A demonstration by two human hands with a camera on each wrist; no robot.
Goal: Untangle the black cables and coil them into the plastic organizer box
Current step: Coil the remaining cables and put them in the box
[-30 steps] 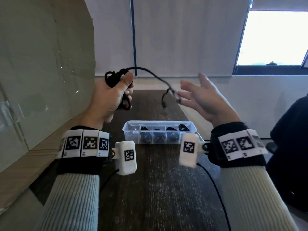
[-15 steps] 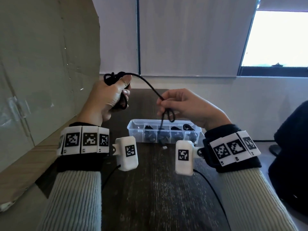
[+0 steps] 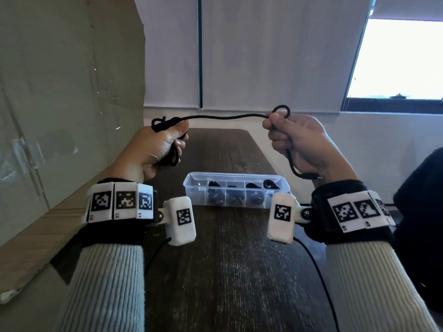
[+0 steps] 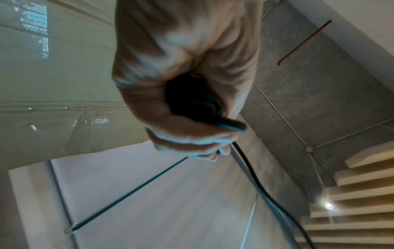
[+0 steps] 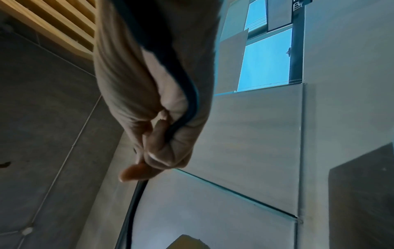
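Two hands (image 3: 155, 152) (image 3: 302, 144), one cable (image 3: 225, 117), one box (image 3: 191, 188)

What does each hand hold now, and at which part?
Left hand grips the bunched tangle of the black cable. Right hand pinches it near the plug end, beside a small loop.

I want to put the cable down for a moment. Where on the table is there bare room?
Bare dark wood lies on the table between the two forearms, nearer than the plastic organizer box, and beyond the box at the far end. Four box compartments hold black coils; the leftmost looks empty. Thin wires cross the wood by both sleeves.
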